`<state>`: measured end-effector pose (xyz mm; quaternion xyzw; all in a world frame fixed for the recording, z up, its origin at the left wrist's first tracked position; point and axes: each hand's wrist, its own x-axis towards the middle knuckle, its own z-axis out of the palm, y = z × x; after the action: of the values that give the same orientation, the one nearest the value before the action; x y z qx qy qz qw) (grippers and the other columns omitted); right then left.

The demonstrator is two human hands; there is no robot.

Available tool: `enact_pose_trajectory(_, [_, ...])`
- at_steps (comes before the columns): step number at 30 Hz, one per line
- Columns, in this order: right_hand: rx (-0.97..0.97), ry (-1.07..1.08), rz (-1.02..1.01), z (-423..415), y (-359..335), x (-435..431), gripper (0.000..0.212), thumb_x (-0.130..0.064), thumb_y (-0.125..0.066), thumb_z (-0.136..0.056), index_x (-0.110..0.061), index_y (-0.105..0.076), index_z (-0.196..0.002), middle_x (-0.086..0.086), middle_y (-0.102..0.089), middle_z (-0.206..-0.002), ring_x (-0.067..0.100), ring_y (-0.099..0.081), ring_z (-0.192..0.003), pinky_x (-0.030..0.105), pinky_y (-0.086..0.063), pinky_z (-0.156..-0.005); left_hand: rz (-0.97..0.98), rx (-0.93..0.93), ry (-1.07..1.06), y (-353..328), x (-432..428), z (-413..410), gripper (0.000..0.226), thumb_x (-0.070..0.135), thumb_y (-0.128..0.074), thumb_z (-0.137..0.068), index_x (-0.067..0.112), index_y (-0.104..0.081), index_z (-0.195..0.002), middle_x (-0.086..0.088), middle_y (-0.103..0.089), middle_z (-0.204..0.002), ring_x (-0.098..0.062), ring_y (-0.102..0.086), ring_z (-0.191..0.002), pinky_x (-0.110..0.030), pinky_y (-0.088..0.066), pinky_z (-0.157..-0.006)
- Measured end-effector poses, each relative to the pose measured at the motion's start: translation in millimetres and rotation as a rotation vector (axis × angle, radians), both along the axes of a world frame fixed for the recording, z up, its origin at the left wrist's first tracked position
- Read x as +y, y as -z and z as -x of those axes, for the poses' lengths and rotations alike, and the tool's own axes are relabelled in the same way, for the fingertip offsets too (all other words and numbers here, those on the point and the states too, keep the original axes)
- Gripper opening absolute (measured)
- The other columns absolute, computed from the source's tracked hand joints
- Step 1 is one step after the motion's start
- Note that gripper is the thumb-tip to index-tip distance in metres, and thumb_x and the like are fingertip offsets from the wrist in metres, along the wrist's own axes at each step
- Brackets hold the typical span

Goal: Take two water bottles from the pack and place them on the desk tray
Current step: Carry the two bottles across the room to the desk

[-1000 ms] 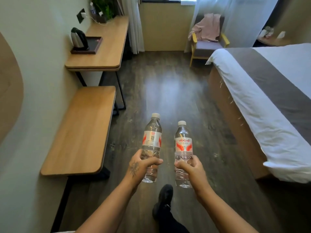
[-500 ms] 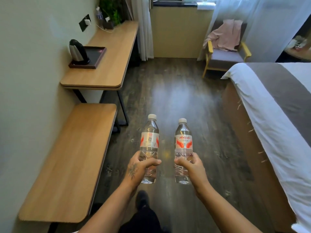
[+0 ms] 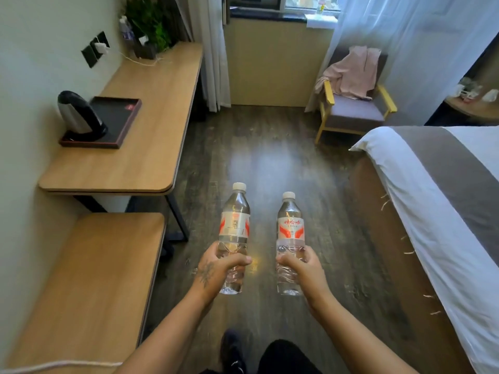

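- Head view: the left hand (image 3: 216, 268) is wrapped around the lower body of the left bottle (image 3: 233, 233), and the right hand (image 3: 302, 268) is closed the same way on the right bottle (image 3: 290, 238); both bottles are upright, capped, apart from each other and carried over the floor
- Both bottles look full of clear water, white caps on, red and white labels facing up
- The tray (image 3: 118, 122) lies on the desk (image 3: 151, 125) ahead on the left, well apart from the hands; a kettle (image 3: 78, 112) stands in its near left part, and the rest of the dark tray floor is bare
- Risk, as a judgement: the grips sit low on tall full bottles, so a bottle could tip when set down, most likely if its base catches the raised tray rim
- The kettle takes up part of the tray, so a bottle brought in too close could knock it
- The lower bench (image 3: 89, 279) juts out on the left and could be bumped while approaching the desk
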<state>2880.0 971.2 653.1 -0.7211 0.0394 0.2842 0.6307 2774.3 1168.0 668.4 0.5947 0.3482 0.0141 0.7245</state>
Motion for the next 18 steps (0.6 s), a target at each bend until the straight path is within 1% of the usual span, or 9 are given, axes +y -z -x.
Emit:
enact_pose_trajectory(1, [0.003, 0.005, -0.007, -15.4, -1.7, 11.8, 0.073, -0.034, -0.086, -0.053, -0.015, -0.065, -0.12, 0.015, -0.079, -0.107, 0.03, -0.08, -0.09, 0.046, -0.066, -0.079, 0.007, 0.002, 0.004, -1.5, 12.0, -15.3, 0.072, 0.031, -0.091, -0.051, 0.01, -0.069, -0.117, -0.016, -0.08, -0.099, -0.018, -0.079, -0.071, -0.028, -0.064, -0.058])
enact_pose_trajectory(4, [-0.003, -0.001, -0.009, -58.0, -4.5, 43.0, 0.076, -0.041, -0.086, -0.051, -0.017, -0.066, -0.12, 0.013, -0.079, -0.108, 0.031, -0.081, -0.093, 0.05, -0.067, -0.084, 0.034, 0.001, -0.003, -3.3, 42.7, -56.6, 0.064, 0.021, -0.091, -0.058, 0.008, -0.069, -0.117, -0.018, -0.078, -0.096, -0.03, -0.076, -0.077, -0.042, -0.064, -0.068])
enact_pose_trajectory(5, [-0.007, -0.003, -0.009, -72.8, -5.7, 53.7, 0.075, -0.042, -0.086, -0.051, -0.018, -0.065, -0.119, 0.013, -0.079, -0.108, 0.031, -0.081, -0.094, 0.051, -0.067, -0.085, 0.034, 0.001, -0.007, -3.5, 53.0, -70.8, 0.064, 0.021, -0.091, -0.059, 0.008, -0.069, -0.117, -0.017, -0.079, -0.097, -0.031, -0.076, -0.078, -0.044, -0.064, -0.07])
enact_pose_trajectory(6, [-0.007, -0.01, -0.012, -88.9, -4.7, 64.6, 0.075, -0.043, -0.085, -0.051, -0.019, -0.065, -0.119, 0.012, -0.079, -0.109, 0.03, -0.08, -0.095, 0.05, -0.067, -0.085, 0.034, 0.002, -0.005, -2.0, 63.7, -85.6, 0.065, 0.022, -0.091, -0.058, 0.009, -0.069, -0.117, -0.016, -0.08, -0.096, -0.029, -0.077, -0.077, -0.043, -0.065, -0.068])
enact_pose_trajectory(9, [-0.016, -0.029, -0.023, -138.8, 1.6, 96.8, 0.075, -0.044, -0.085, -0.051, -0.02, -0.064, -0.119, 0.011, -0.079, -0.11, 0.028, -0.08, -0.094, 0.043, -0.066, -0.079, 0.036, -0.01, -0.014, 0.8, 95.6, -133.3, 0.067, 0.026, -0.091, -0.054, 0.009, -0.069, -0.115, -0.014, -0.08, -0.093, -0.02, -0.077, -0.068, -0.032, -0.065, -0.057])
enact_pose_trajectory(13, [-0.015, -0.072, -0.02, -213.2, 11.8, 145.1, 0.077, -0.042, -0.085, -0.052, -0.017, -0.064, -0.122, 0.013, -0.078, -0.112, 0.032, -0.08, -0.098, 0.055, -0.066, -0.09, 0.029, -0.009, -0.042, 7.1, 142.3, -204.0, 0.07, 0.029, -0.092, -0.051, 0.008, -0.07, -0.113, -0.001, -0.08, -0.079, -0.015, -0.076, -0.065, -0.027, -0.061, -0.055])
enact_pose_trajectory(15, [-0.005, -0.063, -0.037, -257.5, 15.7, 171.7, 0.078, -0.042, -0.084, -0.051, -0.017, -0.064, -0.122, 0.013, -0.078, -0.111, 0.032, -0.08, -0.097, 0.054, -0.066, -0.089, 0.035, -0.008, -0.057, 9.9, 168.3, -244.9, 0.07, 0.029, -0.093, -0.051, 0.007, -0.07, -0.113, 0.0, -0.079, -0.076, -0.016, -0.076, -0.064, -0.028, -0.06, -0.054])
enact_pose_trajectory(17, [0.002, -0.07, -0.036, -302.8, 17.2, 197.3, 0.079, -0.043, -0.084, -0.051, -0.017, -0.064, -0.123, 0.012, -0.079, -0.11, 0.031, -0.08, -0.096, 0.051, -0.066, -0.087, 0.056, 0.014, -0.065, 15.4, 194.5, -285.6, 0.066, 0.023, -0.094, -0.057, 0.007, -0.07, -0.116, -0.001, -0.078, -0.079, -0.02, -0.075, -0.067, -0.034, -0.057, -0.056])
enact_pose_trajectory(18, [0.007, -0.072, -0.032, -319.9, 15.9, 207.2, 0.078, -0.042, -0.084, -0.051, -0.017, -0.065, -0.123, 0.012, -0.079, -0.11, 0.03, -0.08, -0.095, 0.049, -0.066, -0.084, 0.075, 0.024, -0.074, 15.7, 204.0, -301.4, 0.065, 0.021, -0.093, -0.059, 0.007, -0.07, -0.118, -0.002, -0.078, -0.08, -0.021, -0.074, -0.068, -0.035, -0.056, -0.058])
